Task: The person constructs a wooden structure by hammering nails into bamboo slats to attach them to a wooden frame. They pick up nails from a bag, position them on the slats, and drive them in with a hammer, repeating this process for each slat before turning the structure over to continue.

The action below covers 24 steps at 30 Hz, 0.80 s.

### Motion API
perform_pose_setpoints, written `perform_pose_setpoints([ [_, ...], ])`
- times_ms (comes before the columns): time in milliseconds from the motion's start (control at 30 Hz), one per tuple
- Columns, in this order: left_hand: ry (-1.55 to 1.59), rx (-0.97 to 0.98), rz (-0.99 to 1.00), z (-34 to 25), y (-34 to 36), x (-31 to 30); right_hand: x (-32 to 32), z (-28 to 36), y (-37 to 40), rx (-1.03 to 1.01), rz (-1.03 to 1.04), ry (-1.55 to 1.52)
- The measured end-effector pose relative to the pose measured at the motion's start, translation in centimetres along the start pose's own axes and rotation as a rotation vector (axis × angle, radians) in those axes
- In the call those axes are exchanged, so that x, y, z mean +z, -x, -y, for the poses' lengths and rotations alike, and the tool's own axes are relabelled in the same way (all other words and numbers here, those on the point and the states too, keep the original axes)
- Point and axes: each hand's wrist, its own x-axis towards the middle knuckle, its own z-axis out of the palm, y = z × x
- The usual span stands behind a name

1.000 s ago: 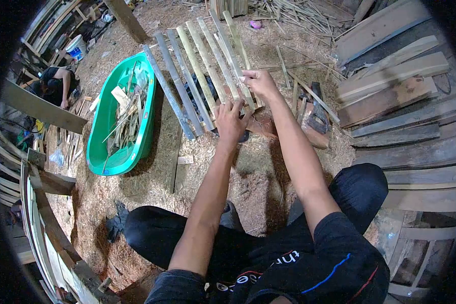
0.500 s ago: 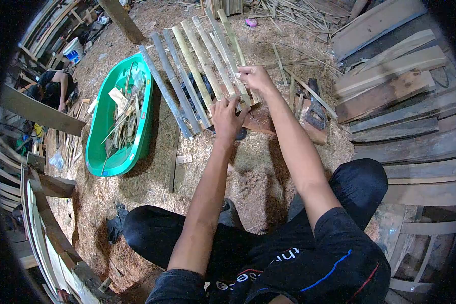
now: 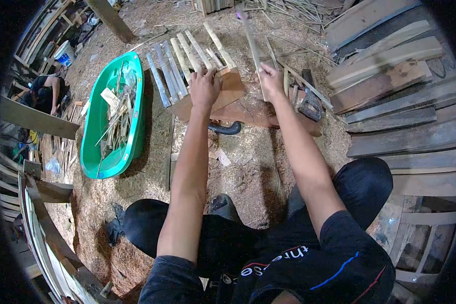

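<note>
My left hand (image 3: 205,90) is closed over the upper edge of a brown wooden board (image 3: 227,91), its fingers bent among the lower ends of several narrow wooden slats (image 3: 186,49). These slats fan out away from me behind the board. To the right, my right hand (image 3: 270,82) grips a single wooden slat (image 3: 252,43) near its lower end. That slat points upward, apart from the row, and its far end is blurred. Below the board lies a black curved handle (image 3: 225,128). Another flat brown board (image 3: 253,109) rests on the ground beneath.
A green tub (image 3: 88,152) of wood scraps stands to the left. A black-handled saw (image 3: 310,107) lies right of my right hand. Planks (image 3: 390,129) are laid along the right side. Another person (image 3: 48,91) crouches at the far left. Shavings cover the ground.
My right hand has moved right, lifting one slat away from the row. My left hand has shifted left and up. The brown board now shows in front of the slats, which look shorter.
</note>
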Motion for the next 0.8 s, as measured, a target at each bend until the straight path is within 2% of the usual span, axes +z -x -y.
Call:
perform_pose_setpoints([
  [33,0.022,-0.013,0.023,0.0,-0.2,0.0,-0.3,-0.8,0.5,-0.016,0.001,0.061],
  [133,-0.077,0.036,-0.179,-0.6,1.9,1.8,-0.2,-5.0,1.2,0.089,-0.127,0.046],
  [167,-0.147,0.067,-0.225,-1.1,3.0,2.6,-1.0,-6.4,1.1,0.077,-0.085,0.245],
  [200,-0.216,0.098,-0.268,-1.8,4.5,3.2,-1.6,-12.2,-1.1,-0.019,-0.135,0.243],
  [233,-0.286,0.128,-0.309,-2.2,6.1,3.9,-1.8,-10.9,0.7,0.098,-0.120,0.173],
  [267,-0.214,0.163,-0.228,-2.5,7.8,4.5,-1.8,-9.4,2.6,0.216,-0.104,0.101],
  [333,-0.073,0.237,-0.076,-2.4,10.0,5.8,-3.5,-14.0,1.9,0.151,-0.125,0.283],
  [367,0.001,0.215,0.070,-2.0,10.6,6.9,-4.0,-15.6,1.5,0.116,-0.137,0.373],
  [433,0.153,0.166,0.365,-1.7,11.4,8.4,-4.2,-14.0,2.9,0.168,-0.170,0.337],
  [467,0.124,0.141,0.375,-1.8,11.8,8.7,-4.3,-12.9,3.8,0.195,-0.186,0.321],
  [500,0.094,0.113,0.385,-2.3,12.0,8.4,-4.5,-12.7,3.4,0.187,-0.230,0.652],
  [633,0.085,0.052,0.386,-1.8,12.2,8.0,-4.2,-12.9,4.3,-0.202,-0.270,0.772],
  [733,0.050,0.014,0.287,0.1,13.1,8.1,-2.5,-11.4,5.4,-0.231,-0.186,0.891],
  [767,0.064,-0.020,0.306,0.5,13.4,8.1,-2.0,-10.2,6.3,-0.123,-0.141,0.986],
  [800,0.078,-0.052,0.322,1.1,13.5,7.7,-2.0,-10.4,7.0,-0.143,-0.185,1.025],
])
